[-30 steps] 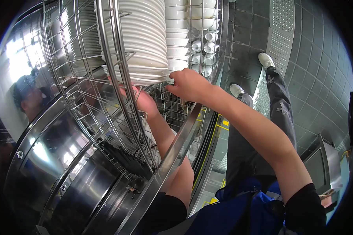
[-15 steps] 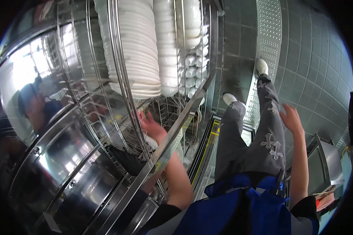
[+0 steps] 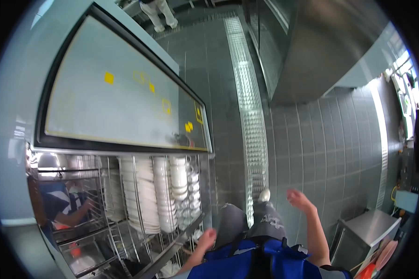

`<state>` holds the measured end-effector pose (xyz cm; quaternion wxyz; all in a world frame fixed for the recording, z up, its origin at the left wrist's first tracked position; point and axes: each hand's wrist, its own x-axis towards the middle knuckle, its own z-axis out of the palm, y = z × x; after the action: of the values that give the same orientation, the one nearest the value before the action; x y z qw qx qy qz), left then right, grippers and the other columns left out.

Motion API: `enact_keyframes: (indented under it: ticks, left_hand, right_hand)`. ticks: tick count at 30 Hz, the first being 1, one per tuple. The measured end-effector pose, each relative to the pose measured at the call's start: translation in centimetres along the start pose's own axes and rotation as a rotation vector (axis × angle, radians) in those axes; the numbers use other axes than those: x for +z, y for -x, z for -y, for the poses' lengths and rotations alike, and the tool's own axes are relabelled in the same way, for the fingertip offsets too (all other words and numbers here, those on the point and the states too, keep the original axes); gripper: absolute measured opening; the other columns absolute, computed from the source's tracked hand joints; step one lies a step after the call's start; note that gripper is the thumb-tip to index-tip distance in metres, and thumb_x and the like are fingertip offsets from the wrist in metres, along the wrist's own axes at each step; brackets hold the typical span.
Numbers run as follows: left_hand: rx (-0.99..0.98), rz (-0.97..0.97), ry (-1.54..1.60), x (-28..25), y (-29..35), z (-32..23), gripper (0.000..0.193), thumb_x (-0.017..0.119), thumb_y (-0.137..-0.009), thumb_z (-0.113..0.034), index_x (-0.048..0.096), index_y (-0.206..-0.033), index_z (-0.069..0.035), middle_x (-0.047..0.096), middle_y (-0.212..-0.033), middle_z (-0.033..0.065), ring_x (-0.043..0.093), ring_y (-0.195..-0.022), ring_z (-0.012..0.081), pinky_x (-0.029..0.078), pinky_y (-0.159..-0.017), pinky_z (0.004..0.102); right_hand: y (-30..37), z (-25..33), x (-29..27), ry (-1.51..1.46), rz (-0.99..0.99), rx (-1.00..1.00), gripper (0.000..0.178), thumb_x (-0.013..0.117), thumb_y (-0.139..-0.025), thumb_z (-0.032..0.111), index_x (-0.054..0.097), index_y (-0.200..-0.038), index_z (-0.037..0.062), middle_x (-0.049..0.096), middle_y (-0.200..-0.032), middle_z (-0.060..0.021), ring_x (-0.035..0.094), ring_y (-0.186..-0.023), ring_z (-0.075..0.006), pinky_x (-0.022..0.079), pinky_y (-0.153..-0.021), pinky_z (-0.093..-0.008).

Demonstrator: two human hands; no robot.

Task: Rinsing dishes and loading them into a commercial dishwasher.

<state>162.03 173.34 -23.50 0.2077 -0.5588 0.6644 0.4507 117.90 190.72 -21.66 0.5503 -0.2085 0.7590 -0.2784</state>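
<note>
My left hand is just right of the metal front rail of a pulled-out wire rack. Its fingers look loose, a little blurred, with nothing visible in them. Inside the rack, white plates stand in a long row. Beside them run rows of white bowls and small white cups. Out over the floor to the right hangs my right hand, open with its fingers slightly bent, touching nothing.
A cabinet with a black-framed glass front and yellow marks stands beyond the rack. A perforated drain cover crosses the grey tiled floor. A steel cabinet is at the far right, a low steel unit nearer. Another person's legs show far off.
My left hand has come out of the rack to its outer side. The view has swung up and away, bringing the glass front and far floor into sight. My right hand stays free.
</note>
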Motion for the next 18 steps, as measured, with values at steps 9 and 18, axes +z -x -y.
enact_keyframes:
  ticks: [9, 18]
  left_hand:
    - [0.96, 0.068, 0.537, -24.5, -18.2, -32.8, 0.027, 0.047, -0.086, -0.019, 0.052, -0.111, -0.009, 0.059, -0.1, 0.0096, 0.056, -0.092, 0.023, 0.042, -0.083, 0.0343]
    - [0.747, 0.0, -0.068, -24.0, -41.1, -58.3, 0.039, 0.055, -0.072, -0.022, 0.059, -0.107, -0.006, 0.059, -0.103, 0.018, 0.056, -0.094, 0.0331, 0.044, -0.083, 0.0397]
  right_hand:
    - [-9.7, 25.9, -20.8, -1.187, 0.077, -0.472, 0.041, 0.048, -0.085, 0.026, 0.044, -0.12, 0.0048, 0.061, -0.09, -0.0134, 0.06, -0.082, -0.0236, 0.048, -0.075, -0.0348]
    - [-23.9, -0.3, -14.0, 0.376, 0.076, 0.357, 0.047, 0.055, -0.076, 0.041, 0.058, -0.108, 0.007, 0.053, -0.116, -0.0159, 0.049, -0.111, -0.0298, 0.037, -0.095, -0.0391]
